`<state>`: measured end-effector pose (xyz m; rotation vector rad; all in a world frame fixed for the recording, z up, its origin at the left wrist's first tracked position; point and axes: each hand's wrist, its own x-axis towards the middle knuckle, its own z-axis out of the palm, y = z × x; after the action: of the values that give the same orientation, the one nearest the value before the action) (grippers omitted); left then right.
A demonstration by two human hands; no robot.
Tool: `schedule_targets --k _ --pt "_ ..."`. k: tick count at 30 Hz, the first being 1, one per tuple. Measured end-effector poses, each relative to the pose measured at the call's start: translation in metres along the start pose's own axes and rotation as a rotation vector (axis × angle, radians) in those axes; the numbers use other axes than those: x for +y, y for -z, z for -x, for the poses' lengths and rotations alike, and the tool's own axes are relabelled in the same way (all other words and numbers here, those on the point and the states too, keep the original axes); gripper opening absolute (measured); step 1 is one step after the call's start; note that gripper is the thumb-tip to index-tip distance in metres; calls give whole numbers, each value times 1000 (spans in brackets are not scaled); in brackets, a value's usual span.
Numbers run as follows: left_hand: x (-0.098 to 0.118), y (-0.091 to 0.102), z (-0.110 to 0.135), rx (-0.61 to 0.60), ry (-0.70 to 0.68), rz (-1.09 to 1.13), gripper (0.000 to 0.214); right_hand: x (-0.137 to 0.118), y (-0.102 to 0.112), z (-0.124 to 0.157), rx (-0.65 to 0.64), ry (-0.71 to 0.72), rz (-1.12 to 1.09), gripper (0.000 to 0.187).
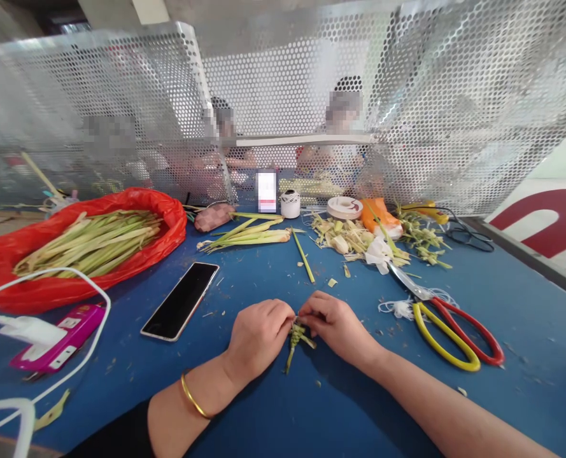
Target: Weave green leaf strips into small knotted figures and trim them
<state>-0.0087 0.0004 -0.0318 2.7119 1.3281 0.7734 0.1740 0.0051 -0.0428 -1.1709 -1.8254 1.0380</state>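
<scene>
My left hand (pixel 256 336) and my right hand (pixel 333 326) meet over the blue table (pixel 321 407), both closed on a small woven green leaf piece (pixel 296 340). Its stem end hangs down between the hands toward me. A gold bangle (pixel 193 397) circles my left wrist. Yellow and red scissors (pixel 447 327) lie just right of my right hand, blades pointing away. A black phone (pixel 181 299) lies face up to the left of my left hand.
A red bag (pixel 168 219) of green leaf strips sits at the left. Cut stalks (pixel 249 235), leaf scraps (pixel 354 238), a tape roll (pixel 344 207) and white thread (pixel 400 308) lie farther back. A pink power strip (pixel 58 340) with white cable is near left. People sit behind the perforated metal screen (pixel 283 108).
</scene>
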Motion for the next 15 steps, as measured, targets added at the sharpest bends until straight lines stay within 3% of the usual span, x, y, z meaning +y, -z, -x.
schedule_targets --k 4,11,15 --pt "-1 1 -1 -22 73 84 16 -3 6 1 -19 -4 11 19" --pt "-7 12 -9 -95 424 215 13 -6 26 3 -156 27 251 24" --pt "-8 12 -10 -124 506 209 13 -6 30 4 -174 -74 136 21"
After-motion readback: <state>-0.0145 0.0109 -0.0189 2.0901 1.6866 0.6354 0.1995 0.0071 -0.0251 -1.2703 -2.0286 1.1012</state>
